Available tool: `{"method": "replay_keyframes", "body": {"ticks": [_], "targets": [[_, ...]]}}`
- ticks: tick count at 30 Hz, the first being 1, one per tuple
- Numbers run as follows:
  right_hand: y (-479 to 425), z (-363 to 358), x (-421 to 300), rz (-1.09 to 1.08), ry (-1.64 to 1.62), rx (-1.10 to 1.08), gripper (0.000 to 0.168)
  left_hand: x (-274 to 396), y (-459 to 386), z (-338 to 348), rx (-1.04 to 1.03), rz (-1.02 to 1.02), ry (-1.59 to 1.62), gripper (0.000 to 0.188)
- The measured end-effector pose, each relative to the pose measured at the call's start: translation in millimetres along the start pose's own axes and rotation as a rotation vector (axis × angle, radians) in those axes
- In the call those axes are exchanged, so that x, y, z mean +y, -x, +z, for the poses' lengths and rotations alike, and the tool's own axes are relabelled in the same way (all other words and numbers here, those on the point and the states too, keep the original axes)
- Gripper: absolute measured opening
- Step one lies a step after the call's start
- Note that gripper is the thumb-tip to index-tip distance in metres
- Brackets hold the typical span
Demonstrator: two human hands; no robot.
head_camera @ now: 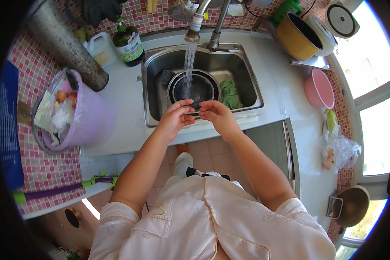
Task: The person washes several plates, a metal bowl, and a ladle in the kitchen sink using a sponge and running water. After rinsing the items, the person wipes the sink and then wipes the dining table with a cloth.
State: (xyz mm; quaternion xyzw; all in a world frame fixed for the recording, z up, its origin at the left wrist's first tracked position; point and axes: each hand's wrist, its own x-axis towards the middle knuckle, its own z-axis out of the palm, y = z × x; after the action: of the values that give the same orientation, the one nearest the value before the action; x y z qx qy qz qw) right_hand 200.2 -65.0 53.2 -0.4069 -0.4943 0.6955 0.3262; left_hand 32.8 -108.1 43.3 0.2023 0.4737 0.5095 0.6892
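Note:
My left hand (178,117) and my right hand (218,117) hover over the near rim of the stainless steel sink (252,78), fingertips almost meeting. Their fingers are curled, and whether anything small or thin is pinched between them is not clear. Just beyond them, a running stream of water (189,60) falls from the faucet (192,35) into a round dark-bottomed metal vessel (200,87) in the basin. Green leaves (230,94) lie in the basin to its right. A dark mesh scourer (167,77) rests to its left.
At left stand a lilac waste bin (94,110) with scraps, a metal cylinder (68,45), a white jug (101,48) and a green pump bottle (128,44). To the right are a yellow pot (294,37), a pink basin (317,89) and a clear plastic bag (341,148).

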Motion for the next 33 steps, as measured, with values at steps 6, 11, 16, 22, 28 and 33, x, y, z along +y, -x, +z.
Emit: {"method": "replay_keyframes", "body": {"ticks": [6, 11, 16, 22, 28, 33], "targets": [[-69, -47, 8, 0.193, 0.036, 0.189, 0.027, -55, -164, -96, 0.473, -0.071, -0.653, 0.038], [-103, -55, 25, 0.348, -0.005, 0.198, 0.026, -116, -198, -135, 0.344, -0.118, -1.165, 0.033], [-145, -92, 93, 0.661, 0.051, 0.024, 0.021, -95, -204, -114, 0.145, -0.142, -0.916, 0.027], [-181, -102, 118, 1.006, -0.456, 0.308, 0.041, -40, -210, -76, 0.220, 0.161, -1.121, 0.020], [-211, -135, 110, 0.479, -0.556, 0.174, 0.027, -103, -257, -107, 0.349, 0.355, -1.223, 0.019], [-221, -140, 127, 0.388, -0.113, 0.116, 0.029, -174, -289, -126, 0.717, 0.050, -0.283, 0.030]]}}
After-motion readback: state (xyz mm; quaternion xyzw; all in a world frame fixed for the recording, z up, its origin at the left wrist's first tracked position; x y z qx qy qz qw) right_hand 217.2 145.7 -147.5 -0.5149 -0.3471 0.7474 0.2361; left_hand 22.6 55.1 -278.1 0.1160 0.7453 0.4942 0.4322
